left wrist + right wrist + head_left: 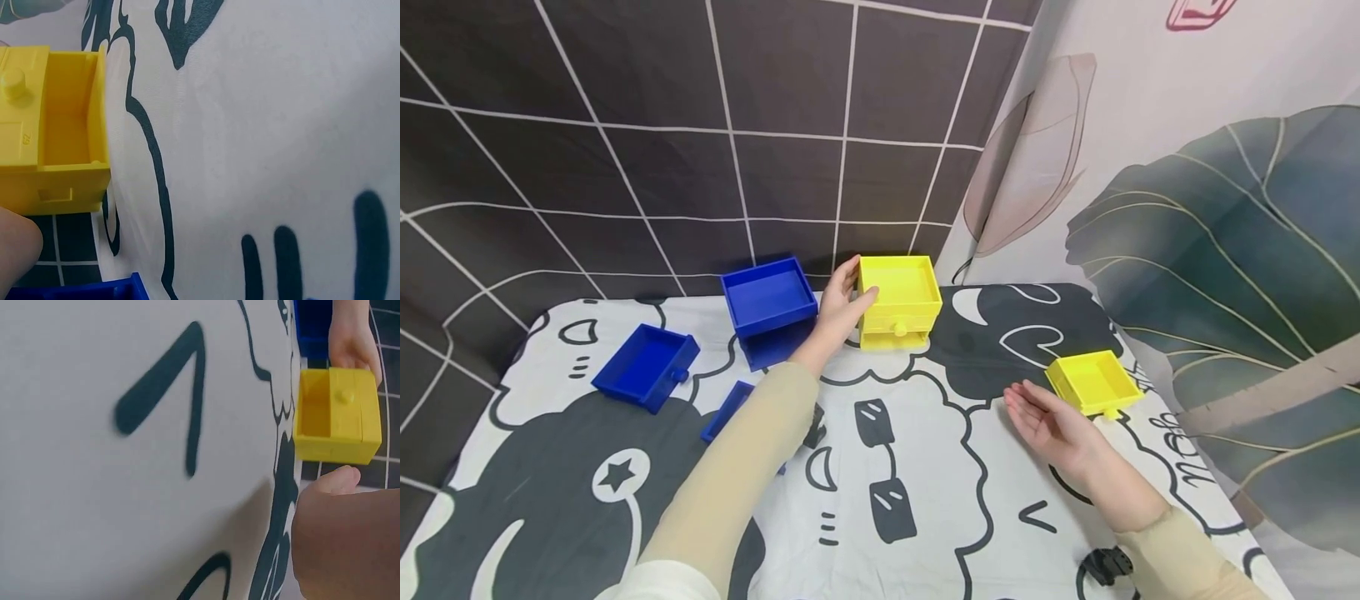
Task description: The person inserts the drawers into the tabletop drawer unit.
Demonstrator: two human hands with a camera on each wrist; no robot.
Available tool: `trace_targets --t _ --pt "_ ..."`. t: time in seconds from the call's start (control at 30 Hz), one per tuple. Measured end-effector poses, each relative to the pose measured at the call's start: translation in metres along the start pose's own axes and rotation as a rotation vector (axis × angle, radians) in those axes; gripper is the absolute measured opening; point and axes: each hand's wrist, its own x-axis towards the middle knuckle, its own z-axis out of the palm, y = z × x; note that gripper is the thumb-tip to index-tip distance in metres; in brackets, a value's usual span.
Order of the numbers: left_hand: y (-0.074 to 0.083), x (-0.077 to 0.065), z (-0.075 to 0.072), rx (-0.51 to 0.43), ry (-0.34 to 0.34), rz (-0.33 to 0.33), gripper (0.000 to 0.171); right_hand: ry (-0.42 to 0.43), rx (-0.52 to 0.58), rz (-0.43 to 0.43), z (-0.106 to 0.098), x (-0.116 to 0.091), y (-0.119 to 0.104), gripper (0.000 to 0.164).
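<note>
A small yellow drawer cabinet [900, 292] stands at the back middle, a knobbed drawer in its upper slot and its lower slot open. My left hand [838, 312] rests against its left side, thumb at the front edge and fingers towards the back. In the left wrist view only a bit of that hand shows beside the cabinet. My right hand [1056, 429] hangs with fingers extended and holds nothing. Just beyond it sits a loose yellow drawer [1093, 382], with a small knob facing the front.
Left of the yellow cabinet leans a blue cabinet [771, 300] with an open lower space. A loose blue drawer [647, 367] lies farther left; another blue piece [727, 411] is partly hidden by my left sleeve. A dark grid-patterned cloth [685, 167] hangs behind the table.
</note>
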Motion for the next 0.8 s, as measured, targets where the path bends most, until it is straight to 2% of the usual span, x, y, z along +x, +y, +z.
trace_targets --t 0.47,0.8 --pt "0.003 -0.002 -0.001 0.003 -0.001 -0.002 0.070 0.066 0.037 -0.001 -0.042 -0.020 -0.011 0.032" --pt "0.004 -0.002 0.000 0.004 -0.009 -0.011 0.069 0.058 0.080 -0.028 -0.075 -0.034 -0.017 0.031"
